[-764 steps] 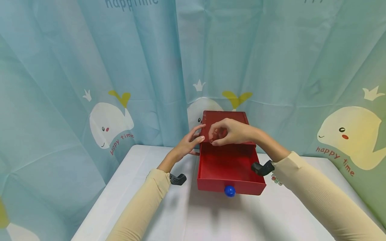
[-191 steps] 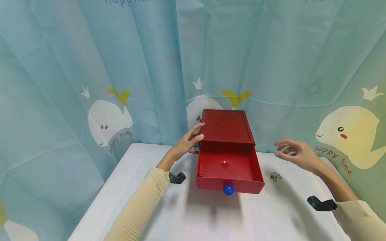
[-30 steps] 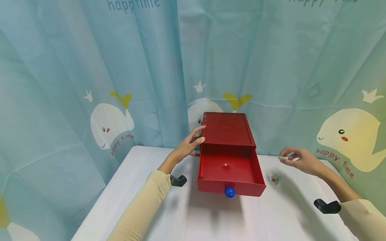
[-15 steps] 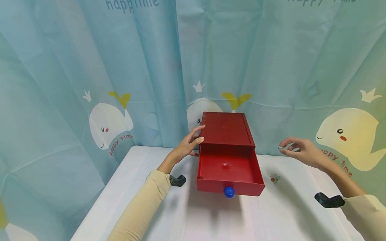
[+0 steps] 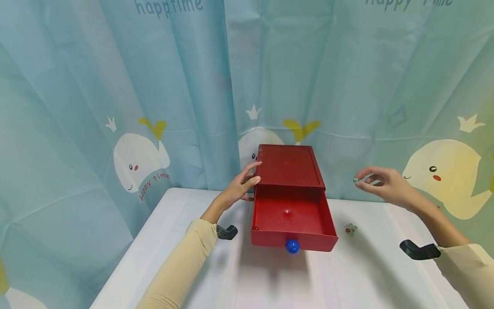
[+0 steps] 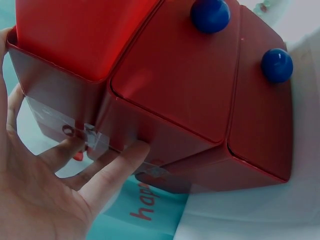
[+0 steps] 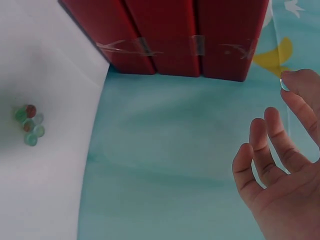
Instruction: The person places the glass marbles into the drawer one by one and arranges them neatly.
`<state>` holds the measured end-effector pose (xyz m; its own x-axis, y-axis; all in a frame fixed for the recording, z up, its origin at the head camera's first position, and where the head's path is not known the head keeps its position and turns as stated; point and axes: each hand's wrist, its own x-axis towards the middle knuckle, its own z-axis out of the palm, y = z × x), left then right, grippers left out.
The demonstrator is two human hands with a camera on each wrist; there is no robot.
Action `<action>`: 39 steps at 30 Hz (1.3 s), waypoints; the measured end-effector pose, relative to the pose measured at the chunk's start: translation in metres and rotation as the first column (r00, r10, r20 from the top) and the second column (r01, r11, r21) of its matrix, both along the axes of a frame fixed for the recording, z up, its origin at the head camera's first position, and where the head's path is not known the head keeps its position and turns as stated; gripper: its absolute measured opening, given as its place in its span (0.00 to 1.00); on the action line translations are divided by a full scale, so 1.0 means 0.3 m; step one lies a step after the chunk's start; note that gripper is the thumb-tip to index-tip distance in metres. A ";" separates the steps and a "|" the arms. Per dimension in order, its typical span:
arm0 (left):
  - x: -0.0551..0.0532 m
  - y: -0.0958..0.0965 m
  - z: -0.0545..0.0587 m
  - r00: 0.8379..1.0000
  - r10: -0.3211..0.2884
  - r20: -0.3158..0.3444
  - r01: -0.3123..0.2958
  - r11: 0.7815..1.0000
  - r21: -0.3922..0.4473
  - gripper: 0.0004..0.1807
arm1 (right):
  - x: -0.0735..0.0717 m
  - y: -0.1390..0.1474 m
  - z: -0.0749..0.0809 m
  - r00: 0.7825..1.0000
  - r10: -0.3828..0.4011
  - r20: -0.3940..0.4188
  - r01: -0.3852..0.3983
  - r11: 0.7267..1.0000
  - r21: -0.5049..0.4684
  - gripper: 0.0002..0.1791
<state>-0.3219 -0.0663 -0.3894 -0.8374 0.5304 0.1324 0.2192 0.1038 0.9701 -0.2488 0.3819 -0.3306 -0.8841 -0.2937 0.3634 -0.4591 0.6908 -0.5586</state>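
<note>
A red drawer unit [image 5: 290,165] stands at the back of the table, its top drawer [image 5: 293,238] pulled out by a blue knob [image 5: 292,246]. My left hand [image 5: 240,184] rests against the unit's left side, fingers spread and mostly straight. In the left wrist view, the fingertips [image 6: 137,152] touch that side. To the right of the unit, above the table, my right hand [image 5: 386,185] pinches a small greenish glass bead [image 5: 356,180] between thumb and index finger. A small brownish round piece [image 5: 256,228] lies in the drawer's front left corner.
Several green and reddish glass beads [image 5: 350,230] lie clustered on the white table [image 5: 370,274], right of the drawer. Two lower shut drawers with blue knobs [image 6: 210,15] show in the left wrist view. A blue whale-print curtain [image 5: 185,86] hangs behind.
Over the last second my right hand has risen with the bead; my left hand has stayed. Since 6.4 seconds ago the right hand has gained the bead. The brownish piece was not visible 25.5 seconds ago.
</note>
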 end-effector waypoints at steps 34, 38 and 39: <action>0.000 0.001 -0.001 1.000 0.003 -0.003 -0.003 1.000 0.009 0.34 | -0.019 -0.180 0.204 0.970 0.235 0.065 -0.241 0.965 0.100 0.08; 0.000 0.002 -0.003 1.000 0.002 -0.005 -0.002 1.000 0.009 0.34 | -0.029 -0.217 0.232 0.958 0.270 0.101 -0.279 0.955 0.096 0.07; 0.000 0.003 -0.003 1.000 0.001 -0.005 -0.001 1.000 0.009 0.34 | -0.031 -0.226 0.238 0.955 0.277 0.108 -0.287 0.953 0.095 0.07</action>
<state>-0.3220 -0.0656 -0.3903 -0.8373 0.5280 0.1420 0.2243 0.0949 0.9699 -0.2582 0.3140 -0.2591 -0.7878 -0.5690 0.2357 -0.5937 0.5996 -0.5367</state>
